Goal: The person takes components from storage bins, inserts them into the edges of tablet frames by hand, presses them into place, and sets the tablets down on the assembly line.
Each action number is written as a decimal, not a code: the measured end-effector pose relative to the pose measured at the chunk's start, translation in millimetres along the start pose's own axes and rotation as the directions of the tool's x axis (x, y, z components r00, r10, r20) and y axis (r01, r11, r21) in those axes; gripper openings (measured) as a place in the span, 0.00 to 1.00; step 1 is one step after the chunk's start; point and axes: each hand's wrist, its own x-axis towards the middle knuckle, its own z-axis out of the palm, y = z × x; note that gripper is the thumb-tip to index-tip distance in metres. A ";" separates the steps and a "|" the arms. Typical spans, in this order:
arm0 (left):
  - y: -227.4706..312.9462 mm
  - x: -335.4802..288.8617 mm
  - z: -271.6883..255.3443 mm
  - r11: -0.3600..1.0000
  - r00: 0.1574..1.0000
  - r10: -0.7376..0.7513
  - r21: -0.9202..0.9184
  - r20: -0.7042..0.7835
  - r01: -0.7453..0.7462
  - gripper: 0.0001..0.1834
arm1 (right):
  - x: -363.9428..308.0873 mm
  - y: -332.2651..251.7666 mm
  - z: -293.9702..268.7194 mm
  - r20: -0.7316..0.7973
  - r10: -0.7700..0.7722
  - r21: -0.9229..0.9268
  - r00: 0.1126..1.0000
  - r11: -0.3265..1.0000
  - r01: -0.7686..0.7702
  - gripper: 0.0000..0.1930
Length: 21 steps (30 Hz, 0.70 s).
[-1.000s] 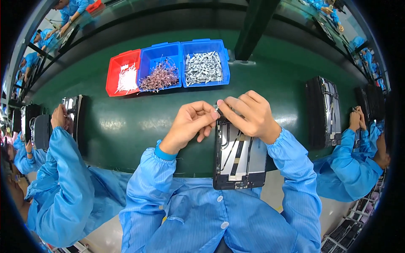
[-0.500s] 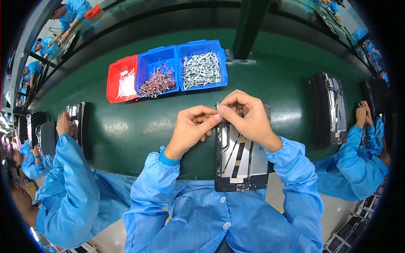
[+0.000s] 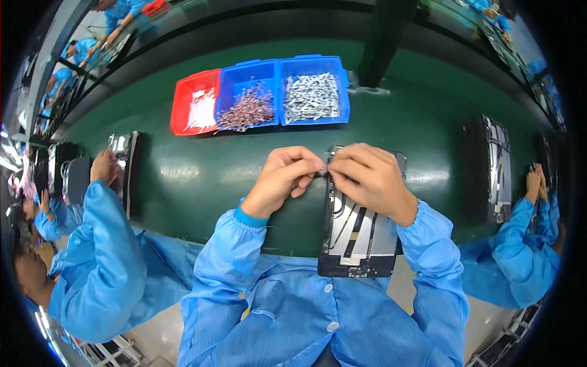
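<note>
An opened tablet-like device [image 3: 380, 240], with black flat cables and a silvery inner face, lies in front of me and juts over the table's near edge. My left hand [image 3: 282, 181] is beside its upper left corner, thumb and forefinger pinched together. A tiny pale thing seems to show at those fingertips, too small to name. Across the device's upper part reaches my right hand [image 3: 371, 182], its fingers closed and pointing at the upper left edge. Whatever they grip is hidden by the fingers.
Beyond my hands stand a red bin [image 3: 177, 113] of white strips, a blue bin [image 3: 232, 73] of thin reddish-brown parts and a blue bin [image 3: 347, 104] of silvery pieces. Stacked devices [image 3: 500, 171] sit at right; a co-worker's hand [image 3: 104, 166] touches another device [image 3: 125, 150] at left.
My fingertips have come slightly apart. The right hand has turned its fingers down toward the device's upper left edge. The whole view has shifted a little.
</note>
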 end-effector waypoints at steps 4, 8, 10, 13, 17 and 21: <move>7.9 -2.6 -8.2 0.972 0.948 0.227 0.114 -0.224 -0.206 0.08 | -3.8 -4.8 -4.4 -0.143 -0.018 0.033 0.990 0.999 0.023 0.09; 23.8 8.6 -64.0 0.639 0.228 0.739 0.553 -0.634 -0.534 0.12 | -16.8 0.7 -16.6 -0.274 0.397 0.308 0.876 0.899 -0.312 0.02; 30.4 3.9 -99.1 0.601 0.103 0.751 0.609 -0.652 -0.518 0.13 | -27.9 4.4 -18.9 -0.230 0.564 0.506 0.793 0.765 -0.397 0.03; 30.2 -0.2 -120.2 0.733 0.230 0.668 0.574 -0.708 -0.366 0.15 | -36.0 0.7 -21.7 -0.192 0.630 0.616 0.752 0.674 -0.408 0.03; 31.1 4.1 -81.7 0.583 0.167 0.808 0.726 -0.565 -0.364 0.16 | -52.4 -5.7 -29.0 -0.203 0.648 0.645 0.734 0.653 -0.398 0.04; -3.5 -25.8 -31.5 0.626 0.621 0.701 0.720 -0.350 -0.301 0.21 | -81.2 -16.0 -29.4 -0.167 0.738 0.732 0.654 0.537 -0.419 0.03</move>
